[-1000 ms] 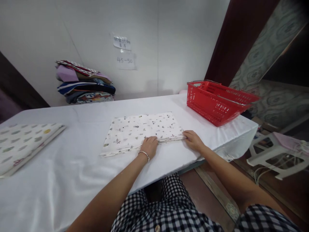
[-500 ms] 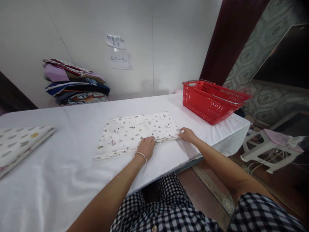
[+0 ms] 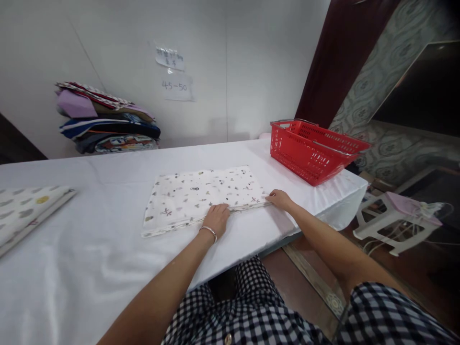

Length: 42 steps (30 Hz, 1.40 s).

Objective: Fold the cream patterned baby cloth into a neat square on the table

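Note:
In the head view a folded white cloth point(image 3: 201, 194) printed with small hearts and figures lies flat on the white-covered table point(image 3: 118, 258). My left hand point(image 3: 216, 218), with a bracelet at the wrist, is at the middle of its near edge. Its fingertips are closed over the layered edge; the thumb is mostly hidden. At the near right corner, my right hand point(image 3: 279, 199) pinches the cloth between thumb and fingers.
Another folded cloth point(image 3: 27, 211) with grey hearts lies at the left. A pile of folded fabrics point(image 3: 111, 120) stands against the wall. The red plastic basket point(image 3: 312, 151) sits at the back right. Beyond the table's right end is a white stool point(image 3: 398, 220).
The right corner of the cloth has shifted slightly to the right, with my right hand pinching it. My left hand stays on the near edge. The view has turned slightly.

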Each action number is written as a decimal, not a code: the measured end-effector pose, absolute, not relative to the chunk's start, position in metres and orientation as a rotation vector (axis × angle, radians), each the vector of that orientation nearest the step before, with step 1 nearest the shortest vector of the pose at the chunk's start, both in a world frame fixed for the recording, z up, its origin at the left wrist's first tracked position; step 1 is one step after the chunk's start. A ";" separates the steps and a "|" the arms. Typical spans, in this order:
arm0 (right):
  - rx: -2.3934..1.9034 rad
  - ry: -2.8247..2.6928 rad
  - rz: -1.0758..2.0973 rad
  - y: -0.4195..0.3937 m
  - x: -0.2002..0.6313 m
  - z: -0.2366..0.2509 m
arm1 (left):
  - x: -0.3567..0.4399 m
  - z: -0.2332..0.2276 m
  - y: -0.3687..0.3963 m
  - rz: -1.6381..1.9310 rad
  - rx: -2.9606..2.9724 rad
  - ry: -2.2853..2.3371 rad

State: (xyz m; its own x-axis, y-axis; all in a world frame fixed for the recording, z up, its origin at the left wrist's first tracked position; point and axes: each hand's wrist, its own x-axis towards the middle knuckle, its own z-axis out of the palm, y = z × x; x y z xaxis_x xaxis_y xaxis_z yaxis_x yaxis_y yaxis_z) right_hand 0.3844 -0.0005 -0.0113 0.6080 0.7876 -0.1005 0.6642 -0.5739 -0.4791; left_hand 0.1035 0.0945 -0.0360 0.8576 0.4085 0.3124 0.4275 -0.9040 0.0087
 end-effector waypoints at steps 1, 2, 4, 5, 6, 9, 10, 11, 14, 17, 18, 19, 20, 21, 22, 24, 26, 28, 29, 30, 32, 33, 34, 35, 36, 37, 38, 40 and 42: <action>-2.457 -1.171 0.428 0.000 0.384 -0.010 | 0.104 -0.036 0.094 -0.473 -2.975 -0.676; -2.470 -1.182 0.429 0.001 0.384 -0.008 | 0.104 -0.037 0.094 -0.465 -2.980 -0.682; -2.487 -1.195 0.439 0.003 0.382 -0.004 | 0.103 -0.037 0.094 -0.444 -2.990 -0.689; -2.493 -1.193 0.446 0.004 0.381 -0.003 | 0.103 -0.036 0.093 -0.428 -2.995 -0.690; -2.499 -1.188 0.456 0.004 0.380 -0.002 | 0.103 -0.036 0.093 -0.413 -3.000 -0.690; -2.490 -1.151 0.504 0.003 0.377 -0.001 | 0.101 -0.034 0.091 -0.376 -3.015 -0.685; -2.477 -1.135 0.527 0.001 0.376 -0.001 | 0.100 -0.033 0.090 -0.370 -3.024 -0.679; -2.461 -1.118 0.550 -0.001 0.375 -0.002 | 0.099 -0.032 0.089 -0.367 -3.034 -0.675; -2.413 -1.077 0.598 -0.008 0.372 -0.006 | 0.096 -0.030 0.087 -0.352 -3.078 -0.715; -2.433 -1.109 0.519 -0.012 0.368 -0.006 | 0.093 -0.031 0.090 -0.356 -3.121 -0.775; -2.468 -1.157 0.453 -0.013 0.367 -0.005 | 0.091 -0.033 0.092 -0.349 -3.137 -0.771; -2.514 -1.218 0.383 -0.014 0.365 -0.003 | 0.088 -0.035 0.095 -0.336 -3.148 -0.762; -2.566 -1.282 0.317 -0.015 0.363 -0.001 | 0.084 -0.037 0.098 -0.315 -3.156 -0.748; -2.617 -1.341 0.260 -0.016 0.361 0.002 | 0.080 -0.038 0.101 -0.290 -3.158 -0.737; -2.652 -1.393 0.211 -0.016 0.359 0.004 | 0.075 -0.040 0.104 -0.265 -3.154 -0.733; -2.622 -1.540 0.060 -0.016 0.352 0.007 | 0.061 -0.042 0.108 -0.230 -3.126 -0.756; -2.400 -1.763 -0.150 -0.014 0.342 0.006 | 0.044 -0.041 0.110 -0.208 -3.091 -0.790; -2.088 -1.978 -0.263 -0.010 0.332 0.000 | 0.025 -0.040 0.110 -0.192 -3.053 -0.830; -1.969 -2.064 -0.263 -0.008 0.327 -0.005 | 0.015 -0.039 0.111 -0.183 -3.032 -0.855; -1.895 -2.135 -0.235 -0.006 0.322 -0.010 | 0.004 -0.038 0.112 -0.171 -3.012 -0.883; -1.856 -2.238 -0.165 -0.004 0.315 -0.023 | -0.023 -0.037 0.116 -0.148 -2.969 -0.956; -1.865 -2.269 -0.140 -0.003 0.313 -0.029 | -0.039 -0.036 0.119 -0.142 -2.948 -0.998; -1.878 -2.287 -0.126 -0.003 0.313 -0.034 | -0.056 -0.036 0.122 -0.146 -2.926 -1.051; -1.886 -2.293 -0.125 -0.003 0.314 -0.039 | -0.074 -0.035 0.125 -0.165 -2.897 -1.129; -1.887 -2.292 -0.132 -0.004 0.315 -0.042 | -0.092 -0.034 0.128 -0.197 -2.860 -1.237; -1.884 -2.289 -0.143 -0.004 0.316 -0.045 | -0.110 -0.033 0.130 -0.244 -2.816 -1.372; -1.880 -2.283 -0.156 -0.004 0.318 -0.047 | -0.127 -0.030 0.130 -0.312 -2.760 -1.535; -1.868 -2.273 -0.180 -0.003 0.320 -0.048 | -0.153 -0.025 0.129 -0.514 -2.606 -1.888; -1.851 -2.269 -0.197 -0.003 0.321 -0.050 | -0.165 -0.018 0.125 -0.738 -2.435 -2.182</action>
